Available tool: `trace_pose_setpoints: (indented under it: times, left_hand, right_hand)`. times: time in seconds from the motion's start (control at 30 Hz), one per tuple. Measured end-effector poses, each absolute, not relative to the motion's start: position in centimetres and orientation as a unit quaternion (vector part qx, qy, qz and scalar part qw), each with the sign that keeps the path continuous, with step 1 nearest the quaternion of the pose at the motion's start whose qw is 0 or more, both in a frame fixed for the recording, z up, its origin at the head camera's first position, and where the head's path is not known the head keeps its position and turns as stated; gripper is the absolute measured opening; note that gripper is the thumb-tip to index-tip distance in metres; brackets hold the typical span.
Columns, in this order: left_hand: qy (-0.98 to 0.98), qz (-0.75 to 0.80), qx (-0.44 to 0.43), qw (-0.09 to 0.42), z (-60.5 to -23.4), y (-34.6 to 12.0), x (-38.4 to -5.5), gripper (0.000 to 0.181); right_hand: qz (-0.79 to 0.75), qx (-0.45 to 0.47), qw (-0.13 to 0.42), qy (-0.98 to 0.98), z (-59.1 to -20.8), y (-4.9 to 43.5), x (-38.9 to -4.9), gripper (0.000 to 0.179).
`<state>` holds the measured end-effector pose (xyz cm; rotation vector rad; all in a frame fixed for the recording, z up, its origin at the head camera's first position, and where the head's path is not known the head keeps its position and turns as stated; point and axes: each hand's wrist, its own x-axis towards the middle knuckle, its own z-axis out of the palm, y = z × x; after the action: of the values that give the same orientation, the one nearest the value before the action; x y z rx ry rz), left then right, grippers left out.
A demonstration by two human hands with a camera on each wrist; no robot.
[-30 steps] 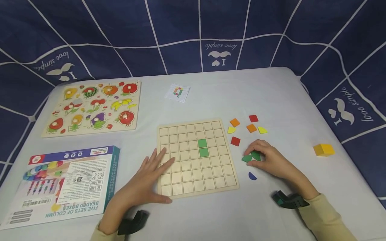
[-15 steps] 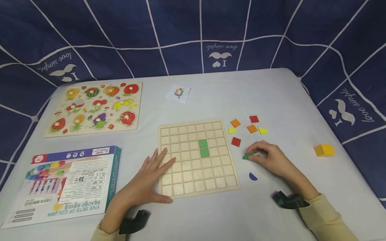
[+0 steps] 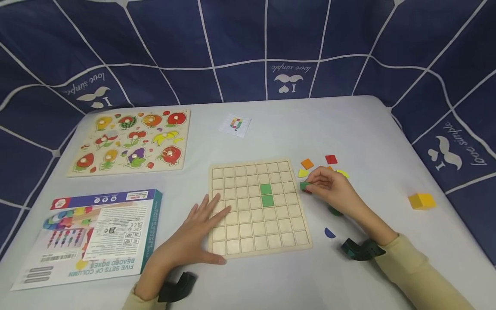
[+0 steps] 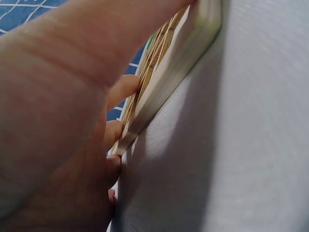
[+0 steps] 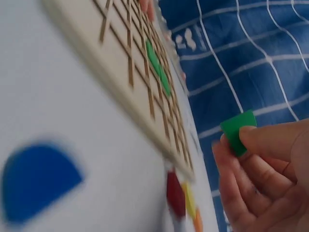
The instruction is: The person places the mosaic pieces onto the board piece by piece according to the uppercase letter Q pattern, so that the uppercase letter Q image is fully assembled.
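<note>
My right hand point(image 3: 329, 187) pinches a green quarter-circle tile point(image 5: 236, 131) between thumb and fingers, raised by the right edge of the wooden grid board point(image 3: 240, 254). Two green square tiles point(image 3: 266, 194) sit in adjoining cells of that board. Spread over its left edge, my left hand point(image 3: 187, 241) rests with straight fingers, the thumb near the lower left corner. Under the right wrist lies another green tile point(image 3: 335, 211), partly hidden. A blue half-circle tile point(image 3: 330, 233) lies nearer me. The right hand partly covers some red, orange and yellow tiles.
Beyond the hand lie a red square tile point(image 3: 331, 159), an orange tile point(image 3: 307, 163) and a yellow tile point(image 3: 303, 173). A pattern card point(image 3: 243, 129) is behind the board. Leftward are a fruit puzzle point(image 3: 186, 142) and a bead box point(image 3: 112, 232); a yellow block point(image 3: 422, 201) stands far right.
My right hand has picked up one of two green rounded tiles and carried it up and left toward the board; the other stays behind. My left hand keeps its place on the board.
</note>
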<state>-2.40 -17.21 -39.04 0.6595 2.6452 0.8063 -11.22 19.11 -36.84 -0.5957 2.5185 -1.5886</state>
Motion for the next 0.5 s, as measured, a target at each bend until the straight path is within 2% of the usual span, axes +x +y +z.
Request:
trace_pose_setpoints:
  times: [0.27,0.37,0.5]
  left_hand:
    - [0.92,0.279,0.229,0.153,-39.0,-17.1,-2.3,0.116]
    - [0.921,0.276,0.229,0.151,-38.9,-17.1,-2.5,0.117]
    - [0.921,0.273,0.231,0.153,-38.8,-17.1,-2.6,0.117]
  right_hand:
    - [-0.497,-0.198,0.054,0.843,-36.6,14.7,-12.2,0.011]
    - [-0.526,-0.211,0.084,0.82,-36.9,13.7,-12.1,0.013]
    - [-0.574,-0.225,0.143,0.775,-37.4,13.2,-11.6,0.026]
